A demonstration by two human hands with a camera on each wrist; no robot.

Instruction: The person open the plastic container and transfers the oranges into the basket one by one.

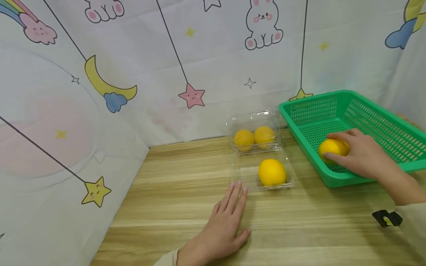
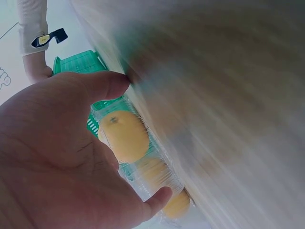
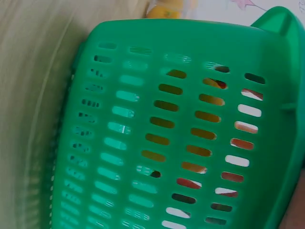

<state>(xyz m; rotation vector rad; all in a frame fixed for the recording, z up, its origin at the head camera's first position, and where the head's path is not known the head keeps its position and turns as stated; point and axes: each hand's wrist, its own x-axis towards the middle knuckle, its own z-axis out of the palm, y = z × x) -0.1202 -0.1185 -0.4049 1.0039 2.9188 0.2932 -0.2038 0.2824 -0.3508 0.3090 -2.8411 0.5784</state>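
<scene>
My right hand [image 1: 364, 155] grips an orange [image 1: 329, 147] inside the near left corner of a green plastic basket [image 1: 309, 157]. In the right wrist view the basket wall [image 3: 190, 38] hides most of that hand, and orange colour shows through its slots. On the table lies my left hand [image 1: 223, 229], fingers straight, fingertips beside the near edge of an opened clear plastic clamshell box [image 1: 246, 171]. One orange [image 1: 272, 173] sits in its front half; two more oranges [image 1: 244, 140] show in the back half. The left wrist view shows my palm [image 2: 71, 143] with spread thumb, holding nothing.
The wood-grain table [image 1: 176, 177] ends at a white cartoon-print cloth [image 1: 213, 55] at the back and left. The basket stands right of the box, close to it. A black strap piece [image 1: 387, 218] is by my right sleeve [image 1: 411, 218].
</scene>
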